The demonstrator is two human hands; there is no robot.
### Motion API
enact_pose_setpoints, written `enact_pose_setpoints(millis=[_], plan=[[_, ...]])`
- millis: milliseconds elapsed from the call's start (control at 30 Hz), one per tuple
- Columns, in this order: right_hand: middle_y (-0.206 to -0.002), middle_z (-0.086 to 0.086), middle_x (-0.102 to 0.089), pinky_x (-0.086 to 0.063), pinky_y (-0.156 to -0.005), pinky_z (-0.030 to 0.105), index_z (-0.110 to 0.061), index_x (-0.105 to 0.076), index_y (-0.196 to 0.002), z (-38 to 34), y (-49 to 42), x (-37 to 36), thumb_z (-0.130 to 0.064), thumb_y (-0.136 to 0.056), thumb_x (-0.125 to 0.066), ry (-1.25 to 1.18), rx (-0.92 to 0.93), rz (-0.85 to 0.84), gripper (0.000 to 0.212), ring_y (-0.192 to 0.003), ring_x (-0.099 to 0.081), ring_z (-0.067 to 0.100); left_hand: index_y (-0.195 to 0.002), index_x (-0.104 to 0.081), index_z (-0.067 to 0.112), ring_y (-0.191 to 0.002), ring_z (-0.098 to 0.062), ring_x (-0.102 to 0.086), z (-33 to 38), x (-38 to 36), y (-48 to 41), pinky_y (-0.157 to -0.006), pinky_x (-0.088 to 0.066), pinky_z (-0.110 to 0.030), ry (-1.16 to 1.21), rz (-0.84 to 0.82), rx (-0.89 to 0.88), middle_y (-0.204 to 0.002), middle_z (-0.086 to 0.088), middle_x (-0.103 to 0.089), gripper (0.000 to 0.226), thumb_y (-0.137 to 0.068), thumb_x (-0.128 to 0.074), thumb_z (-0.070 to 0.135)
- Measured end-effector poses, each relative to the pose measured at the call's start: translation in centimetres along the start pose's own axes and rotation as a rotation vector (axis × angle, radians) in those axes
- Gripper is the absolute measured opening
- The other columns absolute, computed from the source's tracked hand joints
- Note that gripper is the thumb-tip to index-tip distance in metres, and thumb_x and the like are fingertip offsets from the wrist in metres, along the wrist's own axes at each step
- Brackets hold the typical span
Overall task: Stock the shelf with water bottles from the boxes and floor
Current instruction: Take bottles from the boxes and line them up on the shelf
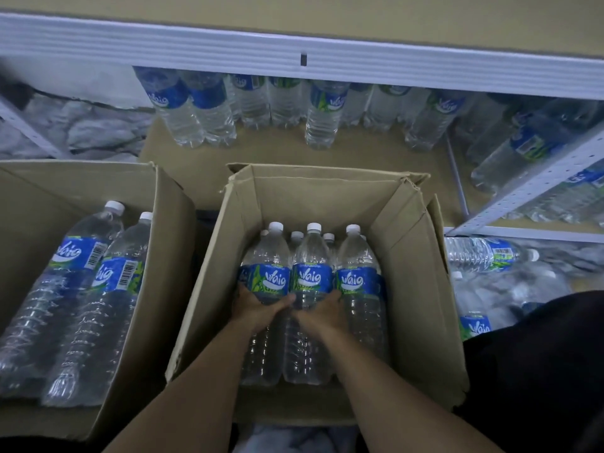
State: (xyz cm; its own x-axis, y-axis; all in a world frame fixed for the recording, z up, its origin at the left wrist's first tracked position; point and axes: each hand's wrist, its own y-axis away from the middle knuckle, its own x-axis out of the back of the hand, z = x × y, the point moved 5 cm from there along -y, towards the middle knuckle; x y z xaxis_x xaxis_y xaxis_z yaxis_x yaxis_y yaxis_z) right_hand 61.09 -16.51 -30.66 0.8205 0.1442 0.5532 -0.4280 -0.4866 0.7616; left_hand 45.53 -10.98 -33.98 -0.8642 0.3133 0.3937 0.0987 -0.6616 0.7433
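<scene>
Left hand (258, 309), right hand (322, 314) gripping bottles (309, 278), caps (314, 227) pointing toward shelf (261, 155)

In the middle box (408, 256), left hand (258, 310) grips the left bottle (266, 256), right hand (322, 313) seemingly the centre bottle (310, 253).

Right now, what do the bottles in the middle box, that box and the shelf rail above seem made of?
Bottles: clear thin plastic, glossy, ribbed walls, white caps, likely plastic too. Middle box: brown corrugated cardboard, matte, with creased flaps and a frayed corner. Shelf rail: probably painted metal, smooth white with pressed ridges; can't confirm.
</scene>
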Motion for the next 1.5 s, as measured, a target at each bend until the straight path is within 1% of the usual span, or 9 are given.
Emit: enact_pose_setpoints(millis=[167,400,633,700,800,1000,1200,1333,1500], plan=[[-0.148,0.013,-0.043,-0.043,-0.103,0.044,-0.01,-0.011,-0.152,0.3,-0.5,0.8,-0.064,-0.066,-0.077,0.056,0.035,0.02,0.121,-0.134,-0.044,0.035,-0.133,-0.045,0.015,-0.115,-0.023,-0.059,0.6,-0.1,0.8,-0.101,-0.047,-0.038,0.025,0.039,-0.039,-0.125,-0.003,-0.06,0.105,-0.046,-0.095,0.042],[-0.143,0.01,-0.048,-0.045,-0.1,0.04,-0.012,-0.02,-0.15,0.0,-1.0,0.2,-0.072,-0.062,-0.075,0.072,0.04,0.01,0.119,-0.131,-0.047,0.034,-0.123,-0.057,0.02,-0.104,-0.024,-0.066,-0.9,0.3,-0.7,-0.091,-0.055,-0.046,0.079,0.023,0.034,-0.116,-0.003,-0.067,0.119,-0.017,-0.088,0.066],[-0.152,0.012,-0.039,-0.036,-0.11,0.048,-0.015,-0.006,-0.154,0.2,-1.6,-0.4,-0.068,-0.065,-0.075,0.007,0.035,-0.038,0.125,-0.138,-0.039,0.036,-0.11,-0.067,0.018,-0.094,-0.02,-0.069,-0.5,0.2,-0.4,-0.088,-0.056,-0.039,0.108,0.033,-0.001,-0.104,-0.002,-0.072,0.073,-0.045,-0.094,0.035],[-0.146,0.011,-0.047,-0.041,-0.106,0.045,-0.014,-0.012,-0.153,0.1,-1.4,-0.1,-0.064,-0.065,-0.077,-0.014,0.036,-0.022,0.121,-0.133,-0.046,0.035,-0.109,-0.067,0.016,-0.093,-0.02,-0.069,-0.4,0.1,-0.2,-0.086,-0.056,-0.035,0.097,0.069,-0.032,-0.103,-0.003,-0.072,0.063,-0.053,-0.093,0.027],[-0.118,0.004,-0.061,-0.049,-0.082,0.03,-0.015,-0.04,-0.138,0.2,-1.2,0.4,-0.061,-0.061,-0.083,-0.04,0.06,0.036,0.1,-0.105,-0.062,0.025,-0.106,-0.068,0.01,-0.09,-0.021,-0.069,-0.2,0.1,0.5,-0.08,-0.055,-0.029,0.088,0.125,-0.083,-0.1,-0.006,-0.072,0.056,-0.057,-0.092,0.02],[-0.103,-0.002,-0.067,-0.054,-0.086,0.029,-0.019,-0.058,-0.11,0.0,-0.5,1.1,-0.05,-0.05,-0.091,-0.142,0.15,0.115,0.075,-0.099,-0.066,0.019,-0.103,-0.062,0.011,-0.083,-0.019,-0.069,1.9,2.1,2.7,-0.075,-0.055,-0.028,0.061,0.206,-0.225,-0.092,-0.002,-0.071,0.067,-0.047,-0.095,0.025],[-0.096,-0.006,-0.067,-0.056,-0.081,0.031,-0.022,-0.057,-0.105,-1.4,2.7,5.1,-0.055,-0.036,-0.086,-0.403,0.321,0.277,0.082,-0.089,-0.067,0.014,-0.109,-0.058,0.01,-0.095,-0.019,-0.065,7.3,3.9,7.5,-0.082,-0.053,-0.029,0.031,0.233,-0.403,-0.099,-0.001,-0.068,0.081,-0.045,-0.093,0.046],[-0.093,-0.008,-0.069,-0.058,-0.077,0.032,-0.029,-0.053,-0.098,-1.9,6.4,9.8,-0.051,-0.032,-0.084,-0.54,0.464,0.386,0.076,-0.084,-0.067,0.007,-0.093,-0.06,0.02,-0.083,-0.009,-0.066,10.1,4.2,11.9,-0.069,-0.048,-0.02,0.121,0.245,-0.539,-0.088,0.008,-0.069,0.059,-0.049,-0.094,0.037],[-0.096,-0.013,-0.068,-0.048,-0.07,0.01,-0.03,-0.051,-0.105,-2.0,12.2,16.0,-0.031,-0.047,-0.096,-0.573,0.689,0.432,0.074,-0.085,-0.065,-0.005,-0.093,-0.063,0.024,-0.082,-0.007,-0.07,13.9,4.5,16.7,-0.082,-0.058,-0.038,0.276,0.238,-0.693,-0.085,0.008,-0.074,0.065,-0.038,-0.091,0.049]])
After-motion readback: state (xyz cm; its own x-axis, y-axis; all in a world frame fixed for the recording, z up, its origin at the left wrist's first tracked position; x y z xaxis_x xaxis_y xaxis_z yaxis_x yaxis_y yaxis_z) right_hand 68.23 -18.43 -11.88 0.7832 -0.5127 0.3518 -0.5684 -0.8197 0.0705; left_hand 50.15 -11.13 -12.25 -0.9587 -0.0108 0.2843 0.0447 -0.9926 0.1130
